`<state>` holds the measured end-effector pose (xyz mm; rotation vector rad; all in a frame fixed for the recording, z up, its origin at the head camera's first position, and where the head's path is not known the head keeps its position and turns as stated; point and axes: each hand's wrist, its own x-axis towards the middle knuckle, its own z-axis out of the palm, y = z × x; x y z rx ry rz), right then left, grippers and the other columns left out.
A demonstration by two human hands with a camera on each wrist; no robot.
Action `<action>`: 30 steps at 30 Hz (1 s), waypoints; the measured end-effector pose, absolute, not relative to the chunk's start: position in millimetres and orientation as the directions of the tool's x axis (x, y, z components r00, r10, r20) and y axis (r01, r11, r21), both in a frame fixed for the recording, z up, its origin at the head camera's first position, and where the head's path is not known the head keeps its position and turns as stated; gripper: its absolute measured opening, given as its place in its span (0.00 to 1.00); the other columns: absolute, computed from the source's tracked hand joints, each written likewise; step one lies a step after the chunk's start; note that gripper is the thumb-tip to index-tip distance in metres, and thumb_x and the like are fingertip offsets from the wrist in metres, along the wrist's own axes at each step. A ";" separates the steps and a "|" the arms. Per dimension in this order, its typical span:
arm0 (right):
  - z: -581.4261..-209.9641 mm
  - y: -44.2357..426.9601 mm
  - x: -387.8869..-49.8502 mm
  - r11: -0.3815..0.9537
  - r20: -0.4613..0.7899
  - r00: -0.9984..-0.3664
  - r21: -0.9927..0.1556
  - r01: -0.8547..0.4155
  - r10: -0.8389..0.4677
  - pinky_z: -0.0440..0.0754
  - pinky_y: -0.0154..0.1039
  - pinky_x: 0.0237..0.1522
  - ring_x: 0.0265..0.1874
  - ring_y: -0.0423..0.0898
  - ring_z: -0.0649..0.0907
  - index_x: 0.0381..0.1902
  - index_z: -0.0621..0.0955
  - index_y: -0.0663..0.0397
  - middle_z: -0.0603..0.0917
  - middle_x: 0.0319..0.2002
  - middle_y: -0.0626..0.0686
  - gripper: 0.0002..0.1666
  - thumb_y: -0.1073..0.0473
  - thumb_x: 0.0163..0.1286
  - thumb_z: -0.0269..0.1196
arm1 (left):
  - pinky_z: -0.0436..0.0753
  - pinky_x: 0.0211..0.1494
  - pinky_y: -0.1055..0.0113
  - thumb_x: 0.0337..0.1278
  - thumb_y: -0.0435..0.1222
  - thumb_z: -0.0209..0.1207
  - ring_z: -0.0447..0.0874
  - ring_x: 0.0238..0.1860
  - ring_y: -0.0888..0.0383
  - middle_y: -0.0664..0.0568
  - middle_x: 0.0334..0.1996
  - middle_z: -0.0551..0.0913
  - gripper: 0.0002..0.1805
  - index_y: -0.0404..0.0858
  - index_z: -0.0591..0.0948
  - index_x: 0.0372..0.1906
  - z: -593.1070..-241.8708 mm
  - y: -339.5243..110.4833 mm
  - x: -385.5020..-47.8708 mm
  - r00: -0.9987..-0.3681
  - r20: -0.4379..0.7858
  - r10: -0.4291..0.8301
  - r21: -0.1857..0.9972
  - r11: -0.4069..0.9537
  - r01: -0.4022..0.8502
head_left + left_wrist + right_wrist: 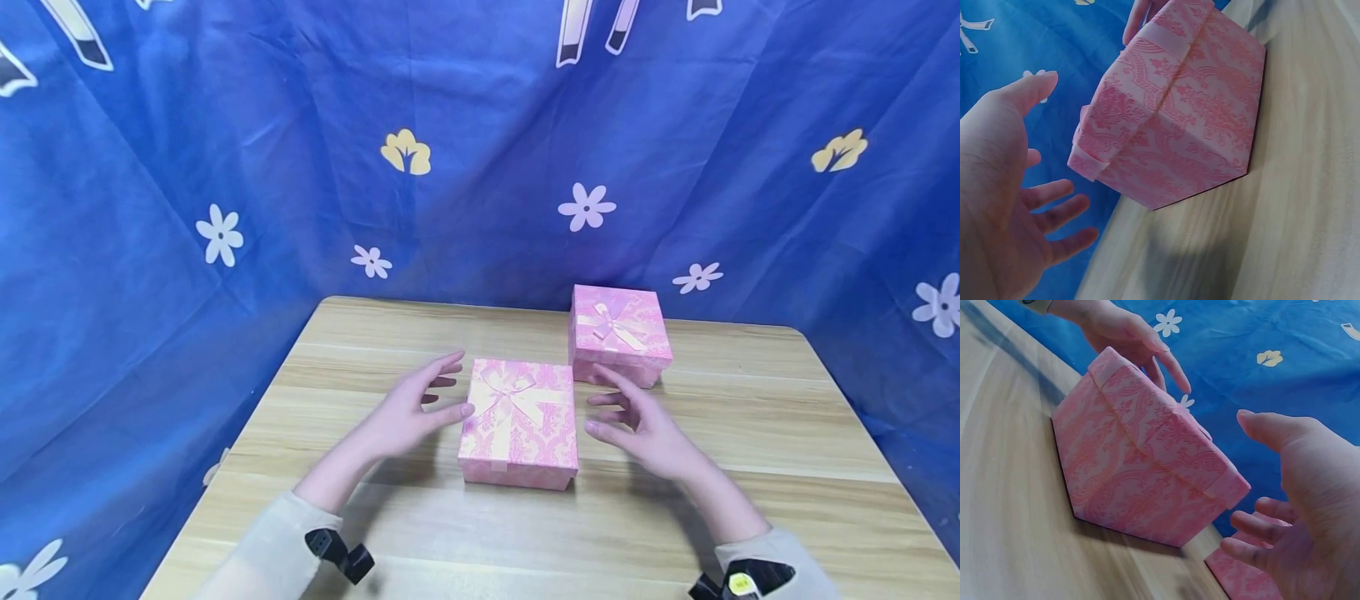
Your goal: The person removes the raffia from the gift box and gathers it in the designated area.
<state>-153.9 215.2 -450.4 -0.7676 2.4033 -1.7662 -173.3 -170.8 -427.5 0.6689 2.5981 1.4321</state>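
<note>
A pink patterned box with a ribbon bow on its lid stands on the wooden table, between the two hands. Beside its left side is the left hand, fingers spread and holding nothing; in the left wrist view a gap shows between that hand and the box. On the other side the right hand is held with relaxed fingers, apart from the box in the right wrist view, where the hand grips nothing.
A second pink box with a bow stands at the back of the table, right of the first, just beyond the right hand's fingertips. Behind the table hangs a blue cloth with white flowers.
</note>
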 end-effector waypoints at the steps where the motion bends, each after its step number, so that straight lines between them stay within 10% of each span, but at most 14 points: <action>1: -451.5 214.4 -154.2 0.214 0.232 -0.874 -0.913 -0.347 -0.427 0.80 0.62 0.61 0.63 0.65 0.80 0.82 0.62 0.63 0.69 0.73 0.70 0.48 0.67 0.70 0.72 | 0.76 0.68 0.38 0.67 0.49 0.71 0.76 0.69 0.39 0.43 0.74 0.74 0.45 0.47 0.63 0.83 -428.6 -170.4 -173.0 -0.897 0.116 0.426 0.830 0.455 0.323; 12: -464.6 208.2 -156.9 0.168 0.191 -0.864 -0.940 -0.298 -0.466 0.85 0.42 0.57 0.58 0.68 0.82 0.80 0.62 0.69 0.74 0.66 0.72 0.45 0.70 0.71 0.70 | 0.81 0.64 0.44 0.71 0.41 0.69 0.84 0.60 0.43 0.41 0.62 0.82 0.40 0.38 0.65 0.82 -442.7 -167.6 -173.1 -0.884 0.073 0.461 0.889 0.373 0.267; 20: -466.5 200.2 -156.7 0.190 0.140 -0.880 -0.950 -0.249 -0.454 0.88 0.42 0.50 0.51 0.53 0.86 0.79 0.66 0.65 0.78 0.59 0.64 0.44 0.66 0.70 0.72 | 0.87 0.52 0.61 0.71 0.40 0.68 0.85 0.54 0.47 0.43 0.56 0.85 0.40 0.35 0.65 0.81 -446.0 -165.7 -173.0 -0.886 0.035 0.462 0.909 0.354 0.220; 30: -471.6 197.8 -157.4 0.141 0.103 -0.872 -0.971 -0.192 -0.478 0.87 0.38 0.46 0.46 0.55 0.88 0.81 0.61 0.65 0.78 0.54 0.66 0.47 0.66 0.72 0.71 | 0.84 0.54 0.58 0.71 0.41 0.67 0.86 0.47 0.50 0.45 0.50 0.85 0.38 0.37 0.67 0.81 -450.8 -166.8 -176.4 -0.897 -0.002 0.443 0.928 0.335 0.164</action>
